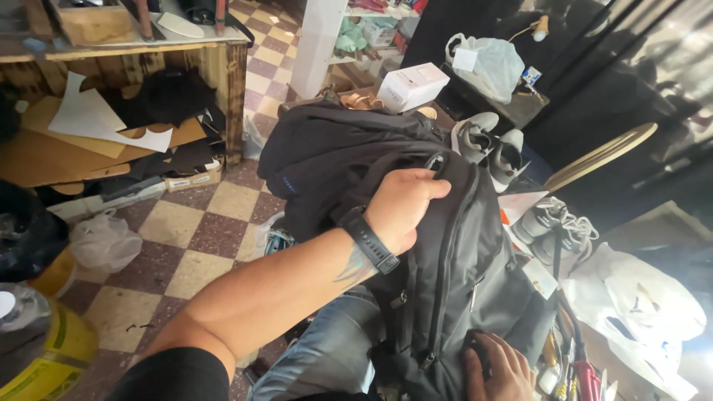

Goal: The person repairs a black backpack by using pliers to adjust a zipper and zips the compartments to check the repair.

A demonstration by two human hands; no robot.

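Note:
A black backpack (453,260) rests across my lap, its top end lifted toward the middle of the view. My left hand (405,204), with a black watch on the wrist, grips the upper edge of the backpack by a zipper opening. My right hand (499,367) lies on the lower part of the backpack at the bottom edge, fingers spread against the fabric. A dark folded part of the bag (327,156) hangs off to the left of my left hand.
Grey sneakers (490,148) and a white box (413,85) sit behind the bag. More sneakers (553,223) and white plastic bags (639,297) lie at right. A wooden bench (148,56) with cardboard and leather scraps stands at left over a checkered floor (200,238).

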